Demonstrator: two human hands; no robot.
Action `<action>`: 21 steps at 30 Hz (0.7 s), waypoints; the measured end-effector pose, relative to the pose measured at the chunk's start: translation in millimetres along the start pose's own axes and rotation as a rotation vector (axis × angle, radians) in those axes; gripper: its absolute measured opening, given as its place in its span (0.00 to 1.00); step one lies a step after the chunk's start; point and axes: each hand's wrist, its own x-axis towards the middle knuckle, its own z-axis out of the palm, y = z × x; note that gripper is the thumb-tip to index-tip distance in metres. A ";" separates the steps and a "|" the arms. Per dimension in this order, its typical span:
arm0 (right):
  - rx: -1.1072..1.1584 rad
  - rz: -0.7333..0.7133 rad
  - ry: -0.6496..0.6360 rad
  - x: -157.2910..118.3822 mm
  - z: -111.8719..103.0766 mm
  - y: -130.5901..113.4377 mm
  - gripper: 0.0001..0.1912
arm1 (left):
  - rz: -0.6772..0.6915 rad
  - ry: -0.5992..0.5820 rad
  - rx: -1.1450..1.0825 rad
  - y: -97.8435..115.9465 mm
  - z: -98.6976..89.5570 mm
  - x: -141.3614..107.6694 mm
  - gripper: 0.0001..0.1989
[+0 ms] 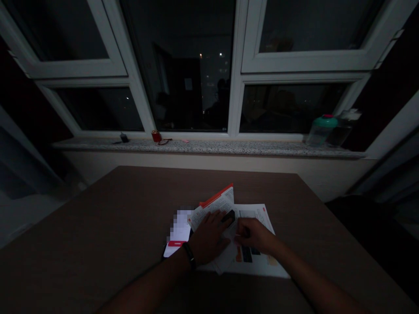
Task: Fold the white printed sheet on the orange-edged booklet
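An open printed booklet [262, 213] with text and pictures lies on the table, one of its pages [212, 205] turned at a slant with an orange-red strip along the top. My left hand [212, 233] rests flat on that slanted page, fingers spread. Against the page's right edge, near the middle of the booklet, my right hand [253, 233] is closed with curled fingers, seemingly pinching the paper; the fingertips are dim. Left of the booklet is a phone [176, 250] with a lit screen, partly covered by the page and my left arm.
The brown table [98, 218] reaches toward a window wall. On the speckled sill [209, 147] stand a small red jar [156, 136], a pair of glasses [165, 141], a small dark bottle [123, 138] and a green-topped bottle [322, 131] beside another clear bottle [343, 128].
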 end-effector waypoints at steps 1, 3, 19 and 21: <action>-0.005 0.002 0.030 0.3 0.2 0.4 0.08 | -0.001 0.008 0.002 -0.1 0.4 -0.1 0.32; -0.017 0.013 0.086 1.3 0.9 1.7 0.09 | -0.010 0.020 0.006 0.1 0.6 -0.3 0.32; 0.000 0.011 0.025 -1.1 1.4 -0.9 0.08 | -0.028 -0.009 0.008 1.7 -1.1 1.3 0.32; 0.007 0.032 0.055 -0.2 1.9 -0.5 0.09 | -0.023 0.002 0.008 1.4 -0.3 1.1 0.33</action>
